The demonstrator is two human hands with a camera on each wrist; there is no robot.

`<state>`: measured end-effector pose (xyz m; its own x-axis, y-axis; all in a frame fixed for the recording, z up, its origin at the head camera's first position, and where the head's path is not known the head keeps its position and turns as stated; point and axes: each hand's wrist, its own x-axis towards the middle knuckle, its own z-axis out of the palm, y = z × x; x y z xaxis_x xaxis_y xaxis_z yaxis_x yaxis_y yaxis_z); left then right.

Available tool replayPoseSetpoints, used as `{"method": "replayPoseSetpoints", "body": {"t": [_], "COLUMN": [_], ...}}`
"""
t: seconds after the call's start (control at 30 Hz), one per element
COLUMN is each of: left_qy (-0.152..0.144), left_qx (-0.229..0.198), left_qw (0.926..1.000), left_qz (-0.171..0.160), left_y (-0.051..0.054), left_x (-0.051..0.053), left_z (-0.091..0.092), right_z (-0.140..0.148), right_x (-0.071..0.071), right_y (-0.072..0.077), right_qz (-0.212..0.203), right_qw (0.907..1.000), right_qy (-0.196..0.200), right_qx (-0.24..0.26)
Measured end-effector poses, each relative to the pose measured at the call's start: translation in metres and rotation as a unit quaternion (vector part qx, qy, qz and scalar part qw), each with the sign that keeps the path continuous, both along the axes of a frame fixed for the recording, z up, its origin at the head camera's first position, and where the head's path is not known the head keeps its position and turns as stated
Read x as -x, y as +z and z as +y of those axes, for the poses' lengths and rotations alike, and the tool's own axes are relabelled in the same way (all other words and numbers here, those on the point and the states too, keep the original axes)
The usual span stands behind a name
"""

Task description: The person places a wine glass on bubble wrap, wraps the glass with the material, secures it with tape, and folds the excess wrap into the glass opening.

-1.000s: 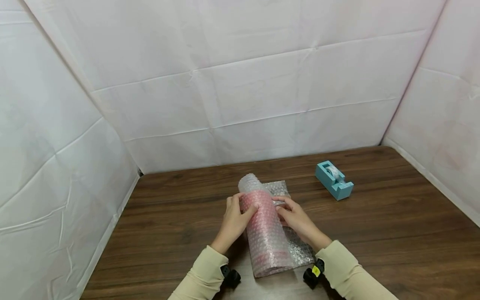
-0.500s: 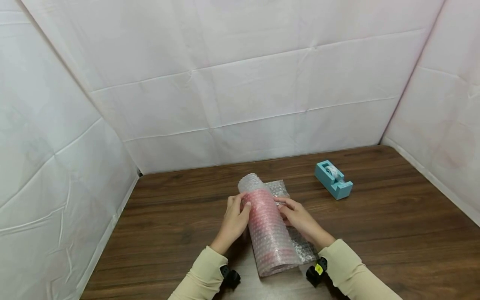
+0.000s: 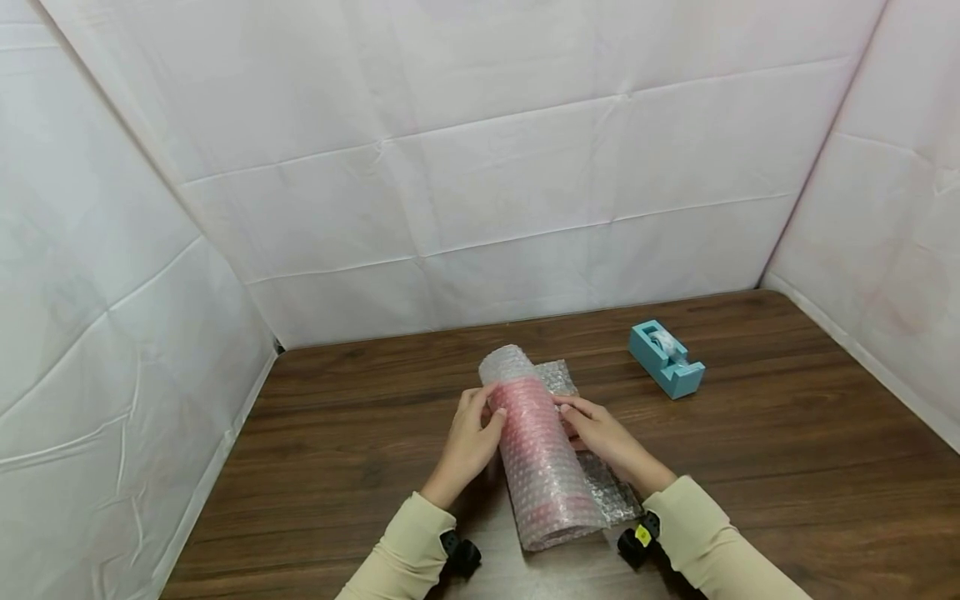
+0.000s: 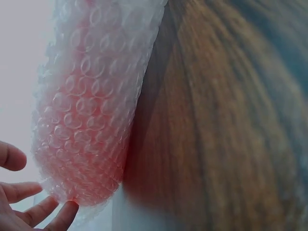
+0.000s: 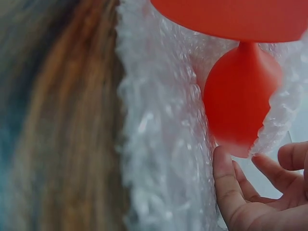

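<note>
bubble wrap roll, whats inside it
A red object, seen from the right wrist: a broad disc-like part, narrow neck and rounded body. The bubble wrap covers the rest of it; whether anything else is inside cannot be seen.

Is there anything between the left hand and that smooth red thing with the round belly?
Yes, clear plastic bubble wrap curves between the left hand and the smooth, round-bellied red object. Beside the right hand, the wrap gapes open, and bare red shows there.
</note>
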<state>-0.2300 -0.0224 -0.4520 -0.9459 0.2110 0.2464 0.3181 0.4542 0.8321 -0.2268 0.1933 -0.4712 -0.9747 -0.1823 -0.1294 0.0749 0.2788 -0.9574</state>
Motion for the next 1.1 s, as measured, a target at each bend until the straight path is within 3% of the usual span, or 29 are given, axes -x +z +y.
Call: {"method": "replayPoseSetpoints", "body": {"t": [0.43,1.1], "left_qy": [-0.033,-0.057], "left_qx": [-0.006,-0.007], "left_qw": [0.9988,0.9958], "left_qz": [0.037,0.072], "left_y": [0.000,-0.002], "left_x": [0.000,-0.001], "left_z": [0.004,0.013], "right_z": [0.007,0.011], "right_x": [0.001,0.003], "right_y": [0.003,-0.001], "right_qz": [-0.003,-0.011], "right_qw": [0.9981,0.9992], "right_qy": [-0.012,-0.020], "right_qx": [-0.061,-0.033]}}
